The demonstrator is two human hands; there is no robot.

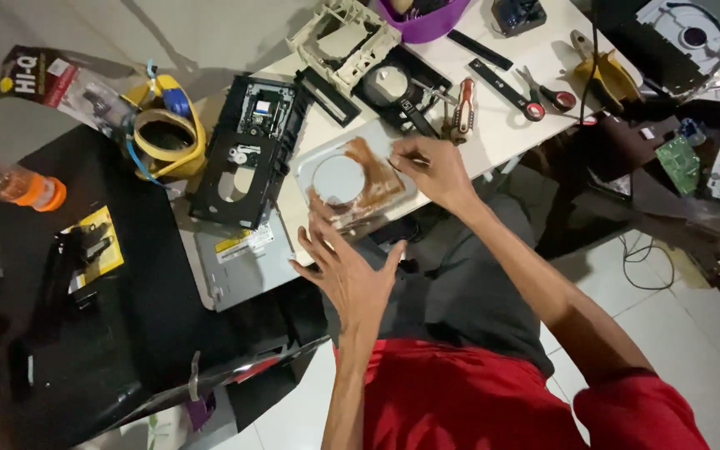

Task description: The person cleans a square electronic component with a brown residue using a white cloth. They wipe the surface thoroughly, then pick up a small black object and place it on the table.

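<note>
Red shorts (460,400) and a grey shirt fill the foreground below the white table (493,125). On the table's near edge lies a grey metal cover plate (352,179) with a round hole and rusty brown stains. Just left of it sits a black disc-drive chassis (247,154), partly over a silver drive lid (239,258). The left hand (347,271) is spread open, fingertips pressing the plate's near edge, gripping nothing. The right hand (431,171) rests on the plate's far right corner, fingers pinched around something thin; what it is I cannot tell. Beyond lie a red-handled screwdriver (464,104) and small scissors (543,92). A yellow tape roll (164,133) sits further left.
</note>
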